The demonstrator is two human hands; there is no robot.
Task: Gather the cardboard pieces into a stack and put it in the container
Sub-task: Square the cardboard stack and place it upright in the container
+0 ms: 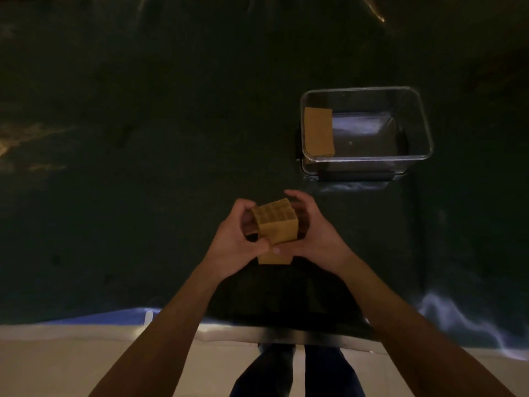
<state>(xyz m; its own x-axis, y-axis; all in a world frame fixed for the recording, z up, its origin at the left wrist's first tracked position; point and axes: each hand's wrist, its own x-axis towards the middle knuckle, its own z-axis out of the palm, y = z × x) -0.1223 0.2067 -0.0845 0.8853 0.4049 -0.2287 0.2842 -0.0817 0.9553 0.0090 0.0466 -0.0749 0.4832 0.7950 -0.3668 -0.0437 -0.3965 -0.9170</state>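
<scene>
The one container [412, 156] on the dark green tabletop [143, 138] is a clear plastic tub with rounded corners, sitting to the right and farther from me than my hands. Inside it, a single cardboard piece [318, 131] leans against the left wall, tilted, its near end toward the floor of the tub; the rest of the tub's floor shows bare through the plastic. A dark latch handle [355, 176] runs along the tub's near side. In front of me, near the table's near edge, I hold one cardboard stack [276, 222] between both hands, raised above the surface. My left hand [237, 242] curls around its left side, fingers bent in against the cardboard and thumb reaching under toward the middle. My right hand [315, 233] cups the right side, fingers arched over the far top corner and thumb meeting the left thumb at the stack's near face. Both hands are pressed onto the stack, not spread. The light is dim and the corrugated edges blur together, so I cannot count the pieces in the stack; it looks like several. Just below my thumbs a flat tan cardboard edge [274, 258] shows, and I cannot tell whether it belongs to the stack or is a separate piece. Stack and tub are well apart.
</scene>
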